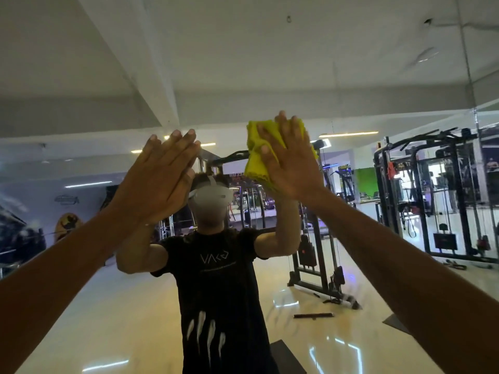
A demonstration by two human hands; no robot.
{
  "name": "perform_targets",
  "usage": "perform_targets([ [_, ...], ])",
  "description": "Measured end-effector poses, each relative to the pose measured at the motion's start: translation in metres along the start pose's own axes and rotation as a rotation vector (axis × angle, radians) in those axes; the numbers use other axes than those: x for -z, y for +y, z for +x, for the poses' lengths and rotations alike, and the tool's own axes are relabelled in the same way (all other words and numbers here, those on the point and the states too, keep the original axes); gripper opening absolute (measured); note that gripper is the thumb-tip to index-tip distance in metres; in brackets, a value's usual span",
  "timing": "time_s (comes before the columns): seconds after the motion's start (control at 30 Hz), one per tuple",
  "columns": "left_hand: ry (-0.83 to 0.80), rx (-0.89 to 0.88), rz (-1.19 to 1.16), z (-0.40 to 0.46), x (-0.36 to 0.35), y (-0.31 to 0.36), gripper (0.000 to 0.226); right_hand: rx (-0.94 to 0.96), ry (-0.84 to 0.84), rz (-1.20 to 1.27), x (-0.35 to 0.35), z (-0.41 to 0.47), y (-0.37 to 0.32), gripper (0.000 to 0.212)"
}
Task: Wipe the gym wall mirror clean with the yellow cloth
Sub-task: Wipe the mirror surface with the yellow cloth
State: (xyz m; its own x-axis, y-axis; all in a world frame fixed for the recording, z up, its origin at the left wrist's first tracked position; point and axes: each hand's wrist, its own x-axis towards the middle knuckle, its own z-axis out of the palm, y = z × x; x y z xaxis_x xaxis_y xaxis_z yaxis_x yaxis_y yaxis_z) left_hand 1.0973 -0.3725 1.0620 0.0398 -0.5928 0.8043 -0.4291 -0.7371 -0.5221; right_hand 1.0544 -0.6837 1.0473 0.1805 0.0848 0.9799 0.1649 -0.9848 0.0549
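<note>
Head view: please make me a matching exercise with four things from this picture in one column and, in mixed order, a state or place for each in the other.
Things:
1. left hand
2. right hand
3. cloth
4. mirror

States or places:
A. yellow and bunched, under a palm
B. shows the gym's reflection
C. flat and bare, fingers straight
D. presses the cloth, fingers straight

Pairs: 1-C, 2-D, 3-A, 4-B

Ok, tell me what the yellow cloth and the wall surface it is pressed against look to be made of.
Yellow cloth: looks like soft microfibre or terry, matte, with a fuzzy nap and limp folds under the right hand. Wall mirror: glass with a glossy, reflective finish; it shows the person, the gym machines and the ceiling lights. The left hand lies flat on it.
</note>
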Motion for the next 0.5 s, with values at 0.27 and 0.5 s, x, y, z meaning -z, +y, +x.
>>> perform_targets([
  [0.27, 0.027, -0.07, -0.035, 0.009, -0.015, 0.039, 0.062, 0.544, -0.294, -0.118, -0.014, -0.117, -0.016, 0.06],
  [0.5, 0.004, -0.084, -0.049, 0.009, -0.026, 0.058, 0.061, -0.011, -0.069, -0.075, -0.017, -0.095, -0.004, 0.067],
])
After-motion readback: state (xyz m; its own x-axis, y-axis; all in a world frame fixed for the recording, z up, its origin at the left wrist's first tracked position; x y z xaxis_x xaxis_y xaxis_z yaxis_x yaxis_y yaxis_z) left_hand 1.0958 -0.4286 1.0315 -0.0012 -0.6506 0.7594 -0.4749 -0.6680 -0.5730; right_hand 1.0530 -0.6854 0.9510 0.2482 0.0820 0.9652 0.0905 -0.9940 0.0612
